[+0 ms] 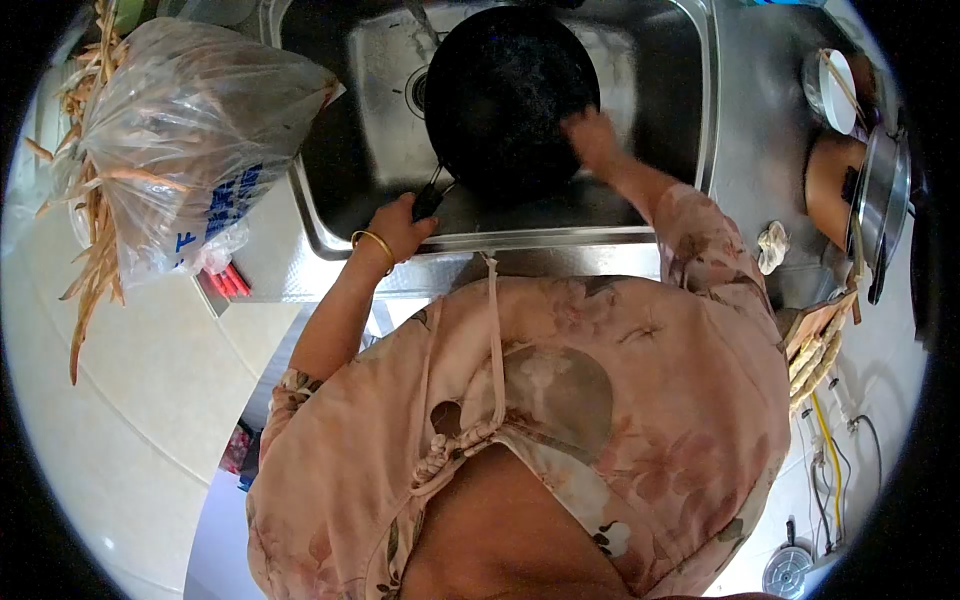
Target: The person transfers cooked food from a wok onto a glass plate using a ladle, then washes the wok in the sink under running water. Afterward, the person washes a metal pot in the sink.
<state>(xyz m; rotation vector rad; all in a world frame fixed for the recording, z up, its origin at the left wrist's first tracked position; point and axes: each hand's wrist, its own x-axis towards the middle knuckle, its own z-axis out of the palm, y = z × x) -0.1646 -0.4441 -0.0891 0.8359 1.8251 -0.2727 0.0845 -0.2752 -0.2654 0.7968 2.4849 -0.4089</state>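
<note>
A black wok [510, 100] is held tilted over the sink, its dark round face turned up toward me. My left hand [402, 228], with a gold bangle on the wrist, is closed around the wok's black handle [427, 202] at the sink's front edge. At the right side of the wok, my right hand [592, 140] is against or just over its surface. Motion blurs those fingers, so whether they hold anything is hidden. Left of the wok, the drain [416, 92] of the steel sink [330, 190] shows in part.
A bulky clear plastic bag [200, 130] with blue print stands left of the sink, beside dried tan stalks [95, 255]. On the right counter are a white bowl [832, 92] with chopsticks, a crumpled pale cloth [772, 247] and a pot with a glass lid [882, 205].
</note>
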